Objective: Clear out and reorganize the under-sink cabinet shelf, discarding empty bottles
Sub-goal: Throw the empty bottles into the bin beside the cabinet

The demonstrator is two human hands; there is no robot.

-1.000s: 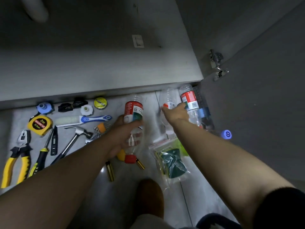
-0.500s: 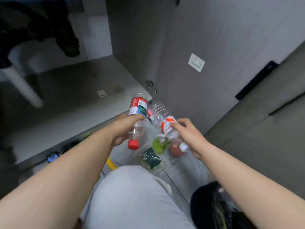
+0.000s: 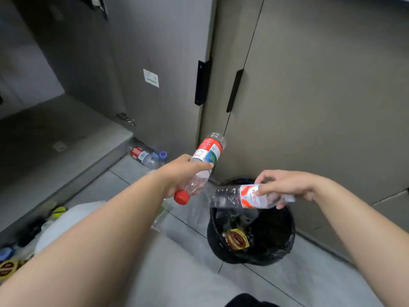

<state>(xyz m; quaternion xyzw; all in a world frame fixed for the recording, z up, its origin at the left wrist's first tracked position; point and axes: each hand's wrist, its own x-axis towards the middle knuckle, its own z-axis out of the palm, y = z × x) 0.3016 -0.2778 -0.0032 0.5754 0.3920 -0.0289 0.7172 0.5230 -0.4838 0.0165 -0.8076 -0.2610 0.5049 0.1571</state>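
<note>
My left hand (image 3: 180, 173) grips a clear empty bottle with a red cap and red label (image 3: 207, 152), tilted cap-down just left of the bin. My right hand (image 3: 285, 185) holds a second clear bottle with a red-and-white label (image 3: 234, 197) lying sideways over the rim of a black-lined trash bin (image 3: 285, 238). The bin holds some rubbish, including a brown-and-yellow wrapper. The empty under-sink shelf (image 3: 55, 138) lies at the left, its door open. Two more bottles (image 3: 145, 157) lie on the floor at the shelf's corner.
Closed grey cabinet doors with black handles (image 3: 234, 90) stand behind the bin. The open cabinet door (image 3: 155, 80) hangs between shelf and bin. Tools and a yellow tape measure (image 3: 8, 268) lie at the lower left on the tiled floor. My knee fills the bottom centre.
I have turned right, away from the shelf. Both hands have carried their bottles from the floor by the cabinet over to the trash bin.
</note>
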